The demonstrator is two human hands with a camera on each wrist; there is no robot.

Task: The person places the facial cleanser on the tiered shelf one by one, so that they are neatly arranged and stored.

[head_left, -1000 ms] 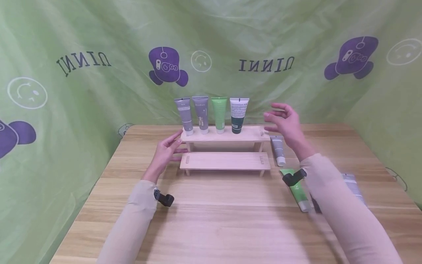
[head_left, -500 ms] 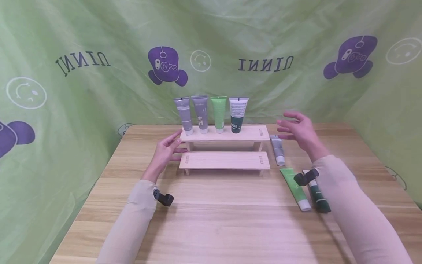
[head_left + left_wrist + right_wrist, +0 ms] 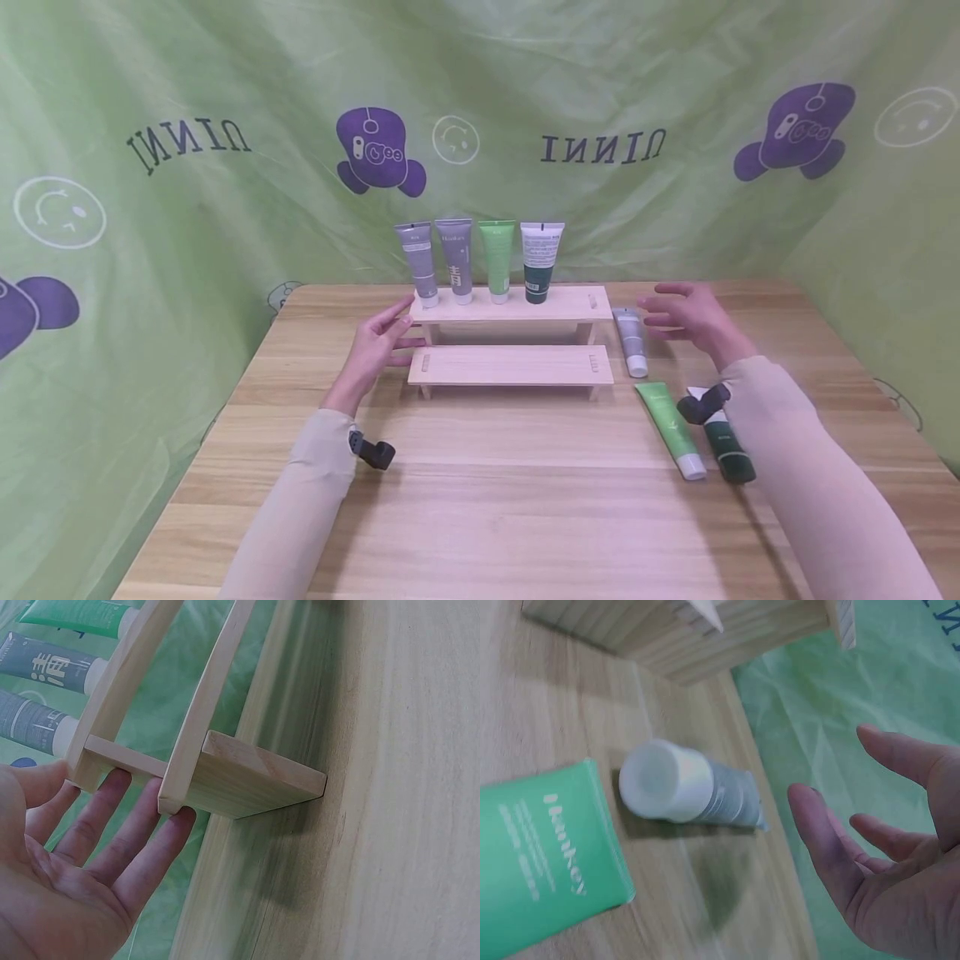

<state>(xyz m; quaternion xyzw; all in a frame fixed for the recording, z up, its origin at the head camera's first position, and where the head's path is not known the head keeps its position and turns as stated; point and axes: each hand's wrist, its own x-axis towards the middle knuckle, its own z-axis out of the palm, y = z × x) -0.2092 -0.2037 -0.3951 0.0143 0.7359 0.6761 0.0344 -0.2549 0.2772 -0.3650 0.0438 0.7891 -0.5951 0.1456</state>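
A two-step wooden rack (image 3: pixel 510 365) stands mid-table; its upper step (image 3: pixel 570 304) carries several tubes cap-down, two grey, a light green one (image 3: pixel 498 258) and a dark green one (image 3: pixel 542 260). My left hand (image 3: pixel 378 343) is open, its straight fingers touching the rack's left end (image 3: pixel 217 776). My right hand (image 3: pixel 693 317) hovers open, fingers spread, just right of a grey tube (image 3: pixel 632 340) lying on the table (image 3: pixel 686 791). A green tube (image 3: pixel 670 427) (image 3: pixel 540 855) and a dark green tube (image 3: pixel 726 446) lie nearer me.
The wooden table (image 3: pixel 480 500) is backed and flanked by a green printed cloth (image 3: pixel 225 125). The rack's lower step (image 3: pixel 510 364) carries nothing. Black wrist cameras (image 3: pixel 372 452) sit on both sleeves.
My right hand has come down and to the right, from beside the rack's upper step to just beside the lying grey tube. The left hand has not moved.
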